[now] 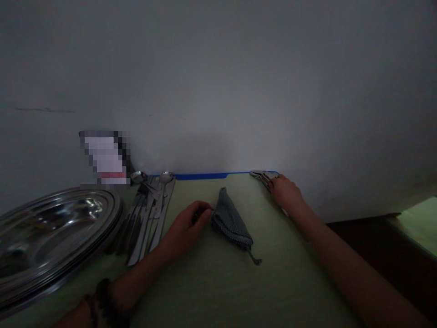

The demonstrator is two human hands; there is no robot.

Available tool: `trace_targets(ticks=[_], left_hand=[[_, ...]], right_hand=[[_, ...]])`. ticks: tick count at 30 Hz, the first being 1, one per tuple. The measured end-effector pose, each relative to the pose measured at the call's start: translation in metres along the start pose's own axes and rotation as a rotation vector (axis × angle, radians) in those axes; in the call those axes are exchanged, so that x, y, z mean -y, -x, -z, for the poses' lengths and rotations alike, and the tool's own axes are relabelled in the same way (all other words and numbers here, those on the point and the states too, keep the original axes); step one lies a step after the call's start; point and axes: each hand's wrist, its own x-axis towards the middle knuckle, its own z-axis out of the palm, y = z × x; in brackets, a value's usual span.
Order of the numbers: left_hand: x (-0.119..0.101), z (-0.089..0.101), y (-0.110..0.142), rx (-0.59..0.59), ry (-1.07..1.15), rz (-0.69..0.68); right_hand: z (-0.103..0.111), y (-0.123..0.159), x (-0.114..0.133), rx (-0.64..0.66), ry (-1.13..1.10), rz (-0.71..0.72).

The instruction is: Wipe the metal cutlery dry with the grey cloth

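A folded grey-green woven cloth lies in the middle of the table, a loop trailing from its near corner. At its left edge is my left hand, thumb and fingers closed together on the cloth's rim. My right hand reaches to the table's back right, its fingers closed over a small stack of metal cutlery. Only the far ends of that stack show clearly; my hand covers most of the rest, so I cannot tell their exact kind.
Left of my left forearm lie several spoons and knives. A stack of oval steel trays stands at far left. Behind them a blurred-out device leans on the wall. A blue strip edges the table.
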Motion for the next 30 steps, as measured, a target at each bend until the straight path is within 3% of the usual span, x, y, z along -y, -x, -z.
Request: trace_targets(ticks=[9,12,15,19,22,25,27,30], left_hand=[[0.001,-0.001,-0.001,0.009,0.008,-0.01],[0.002,0.0,-0.001,0.017,0.009,-0.009],[0.005,-0.002,-0.001,0.016,0.004,-0.017],[0.007,-0.003,0.003,-0.044,-0.052,-0.057],[0.004,0.004,0.009,-0.095,-0.219,-0.14],[-0.005,0.018,0.014,-0.155,-0.516,-0.179],[-0.009,0.025,0.016,-0.147,-0.753,-0.152],[-0.005,0.029,0.016,-0.177,-1.05,-0.003]], right_hand=[[0.003,0.004,0.003,0.007,0.03,0.003],[0.001,0.004,0.003,-0.045,0.052,0.033],[0.002,0.007,0.007,-0.164,0.015,0.132],[0.012,0.025,0.032,-0.227,-0.251,0.388],[0.014,0.051,0.062,-0.132,-0.439,0.549],[0.002,0.073,0.088,-0.019,-0.563,0.682],[-0.007,0.078,0.099,-0.01,-0.604,0.663],[-0.015,0.074,0.106,-0.008,-0.633,0.601]])
